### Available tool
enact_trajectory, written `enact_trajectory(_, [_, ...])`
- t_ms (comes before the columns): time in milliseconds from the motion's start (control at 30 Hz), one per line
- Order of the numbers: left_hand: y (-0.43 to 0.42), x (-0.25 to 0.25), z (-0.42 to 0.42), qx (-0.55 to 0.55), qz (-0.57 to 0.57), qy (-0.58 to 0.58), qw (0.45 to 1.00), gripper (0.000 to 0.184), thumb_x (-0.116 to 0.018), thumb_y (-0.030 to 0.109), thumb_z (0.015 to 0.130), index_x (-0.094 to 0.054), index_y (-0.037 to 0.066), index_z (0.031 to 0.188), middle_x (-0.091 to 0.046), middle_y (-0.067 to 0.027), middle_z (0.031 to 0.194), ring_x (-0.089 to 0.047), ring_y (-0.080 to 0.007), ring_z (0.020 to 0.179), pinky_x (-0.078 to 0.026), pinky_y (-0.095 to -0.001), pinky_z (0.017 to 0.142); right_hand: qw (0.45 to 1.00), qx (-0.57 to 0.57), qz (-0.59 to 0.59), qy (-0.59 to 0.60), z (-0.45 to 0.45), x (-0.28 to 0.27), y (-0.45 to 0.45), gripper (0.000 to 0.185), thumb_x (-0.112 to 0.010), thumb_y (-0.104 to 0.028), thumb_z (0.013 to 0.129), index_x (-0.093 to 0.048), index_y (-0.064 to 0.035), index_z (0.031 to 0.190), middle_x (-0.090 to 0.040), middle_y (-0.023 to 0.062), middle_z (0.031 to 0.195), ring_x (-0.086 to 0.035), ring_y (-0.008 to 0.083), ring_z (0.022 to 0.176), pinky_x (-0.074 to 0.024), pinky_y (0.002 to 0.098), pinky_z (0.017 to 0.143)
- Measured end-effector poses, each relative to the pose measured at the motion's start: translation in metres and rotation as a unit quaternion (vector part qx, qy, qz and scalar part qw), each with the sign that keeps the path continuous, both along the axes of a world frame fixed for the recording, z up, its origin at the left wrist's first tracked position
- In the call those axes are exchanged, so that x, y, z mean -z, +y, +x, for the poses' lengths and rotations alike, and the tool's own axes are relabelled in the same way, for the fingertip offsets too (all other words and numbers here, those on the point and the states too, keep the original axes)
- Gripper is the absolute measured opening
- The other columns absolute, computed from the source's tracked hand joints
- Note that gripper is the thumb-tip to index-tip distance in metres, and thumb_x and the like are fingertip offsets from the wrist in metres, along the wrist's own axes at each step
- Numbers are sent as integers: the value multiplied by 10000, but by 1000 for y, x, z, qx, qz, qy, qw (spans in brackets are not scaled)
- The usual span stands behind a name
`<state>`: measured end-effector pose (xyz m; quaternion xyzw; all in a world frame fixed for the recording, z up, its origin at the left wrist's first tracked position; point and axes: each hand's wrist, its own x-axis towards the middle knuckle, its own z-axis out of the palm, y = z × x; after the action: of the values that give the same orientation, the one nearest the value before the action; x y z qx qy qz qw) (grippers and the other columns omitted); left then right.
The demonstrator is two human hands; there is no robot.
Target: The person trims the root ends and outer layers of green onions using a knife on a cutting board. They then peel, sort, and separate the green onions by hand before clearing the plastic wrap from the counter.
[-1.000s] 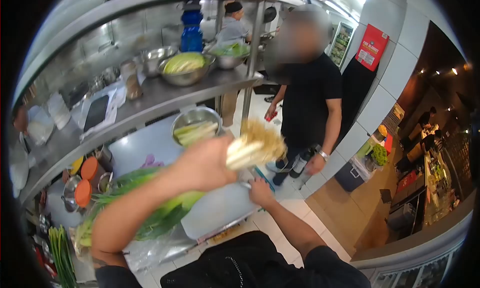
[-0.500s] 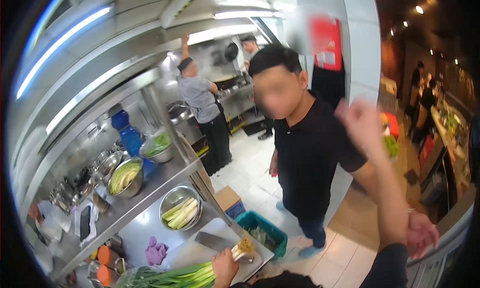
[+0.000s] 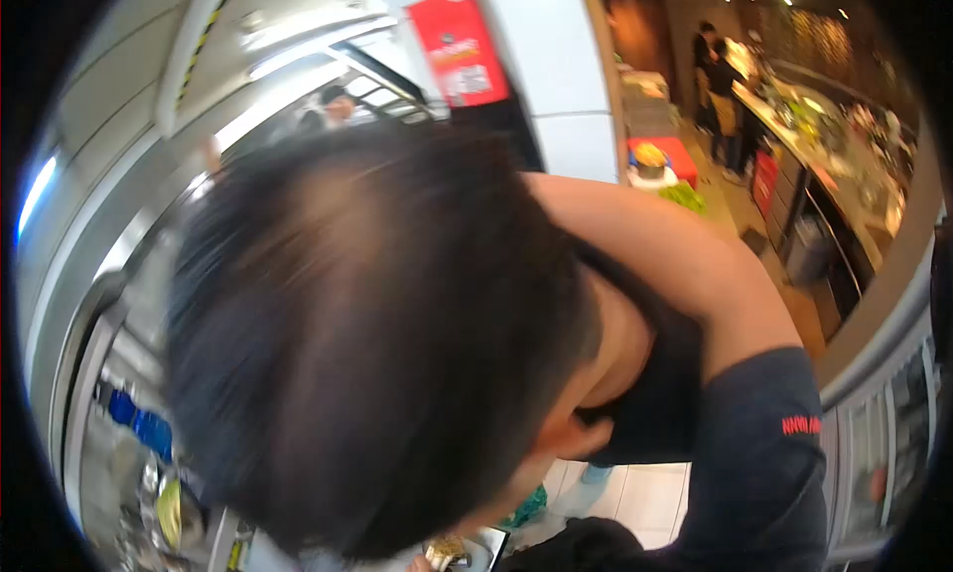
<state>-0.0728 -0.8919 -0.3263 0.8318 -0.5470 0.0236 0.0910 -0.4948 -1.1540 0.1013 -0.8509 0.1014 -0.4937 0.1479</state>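
Another person's dark-haired head [image 3: 377, 354] fills the middle of the view, bent down and very close. My right arm [image 3: 675, 254], in a dark short sleeve, reaches around behind this person's neck; the hand itself is hidden behind the head. Only a sliver of my left hand [image 3: 419, 564] shows at the bottom edge, closed beside the pale roots [image 3: 447, 549] of a leek bunch. The head and the frame edge hide the rest of the bunch. Part of the work table [image 3: 494, 542] shows beside the roots.
At the lower left, a metal bowl [image 3: 181, 515] with pale green vegetables and a blue container [image 3: 152, 433] stand on the shelf. A red fire blanket box [image 3: 459, 51] hangs on the wall. Two people [image 3: 725, 100] stand by a long counter [image 3: 814, 155] at the right.
The other person's head has come forward and down, covering most of the table. My raised right arm has moved around behind the neck. The view has turned right, leaving my left hand barely visible.
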Motion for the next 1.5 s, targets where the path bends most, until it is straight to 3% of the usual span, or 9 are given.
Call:
enact_trajectory(67, [-12,-5,-2,-6,18,-7,1000,397,-857,259,710,-629,127,1006,-704,-107,900,-688,-341,922,-487,-506,837,986,-7,84,147,39,3,-84,358,-717,-99,965,-695,40,1294,-700,146,1338,-669,195,1205,-516,353,1015])
enact_trajectory(133, [-22,-6,-3,-15,33,-8,999,400,-855,259,715,-630,127,1018,-704,-103,904,-687,-336,921,-490,-505,835,985,-29,57,158,48,-2,-78,368,-713,-105,968,-687,37,1307,-690,149,1351,-656,197,1221,-507,353,1028])
enact_trajectory(533, [-48,-14,-2,-34,88,-10,995,419,-845,260,748,-640,127,1088,-705,-82,928,-681,-309,911,-507,-495,825,997,-51,5,63,22,10,-61,428,-692,-140,985,-640,17,1380,-626,169,1427,-581,209,1315,-450,356,1104])
enact_trajectory(1500, [-32,-9,13,-75,141,9,987,478,-821,260,826,-663,128,1257,-706,-31,987,-668,-244,889,-547,-471,800,974,-167,-152,-12,-19,24,8,541,-651,-207,1018,-550,-24,1517,-504,205,1570,-437,231,1493,-339,360,1254])
